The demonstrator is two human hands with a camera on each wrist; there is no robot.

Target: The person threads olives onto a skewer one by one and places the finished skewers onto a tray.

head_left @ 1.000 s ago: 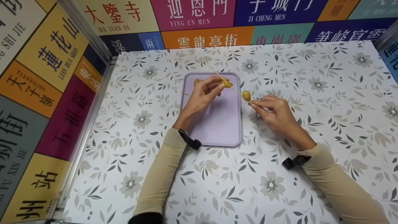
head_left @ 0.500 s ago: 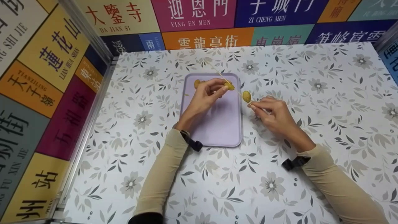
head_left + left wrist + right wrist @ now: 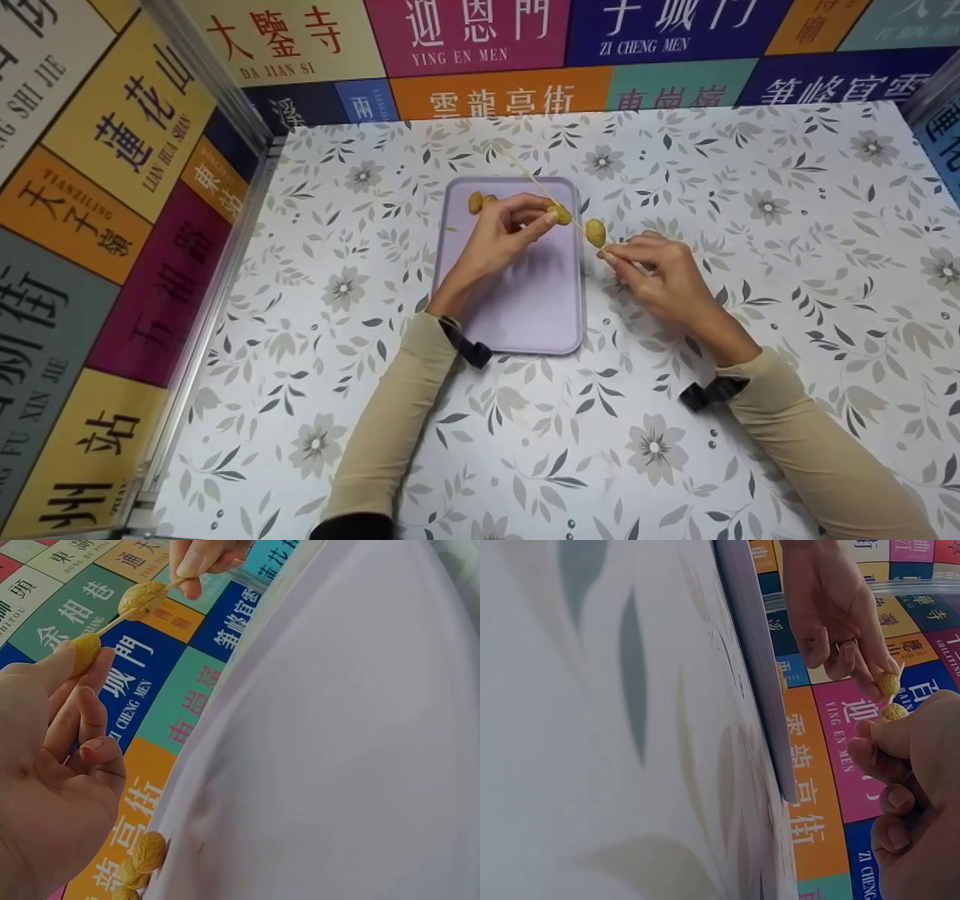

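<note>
A thin wooden skewer (image 3: pixel 531 177) slants between my hands, with a yellow-brown wrinkled ball (image 3: pixel 595 232) threaded near its lower end. At that end my right hand (image 3: pixel 664 279) pinches the skewer between thumb and forefinger, just below the ball. My left hand (image 3: pixel 501 238) pinches a second ball (image 3: pixel 558 215) between thumb and fingertips; the skewer passes through it, and a short gap separates the two balls. In the left wrist view the held ball (image 3: pixel 88 652) and the threaded ball (image 3: pixel 141 601) line up along the stick. Both hands are above table level.
A lavender tray (image 3: pixel 525 322) lies under my left hand. More wrinkled balls (image 3: pixel 475 201) sit at its far left, partly hidden by that hand; several show in the left wrist view. A floral-patterned table (image 3: pixel 652 442) surrounds it, with printed panels (image 3: pixel 480 34) behind.
My left hand has slid the ball it pinches down the skewer, toward the right hand and the other ball. More of the balls on the tray now show. My right hand has stayed put.
</note>
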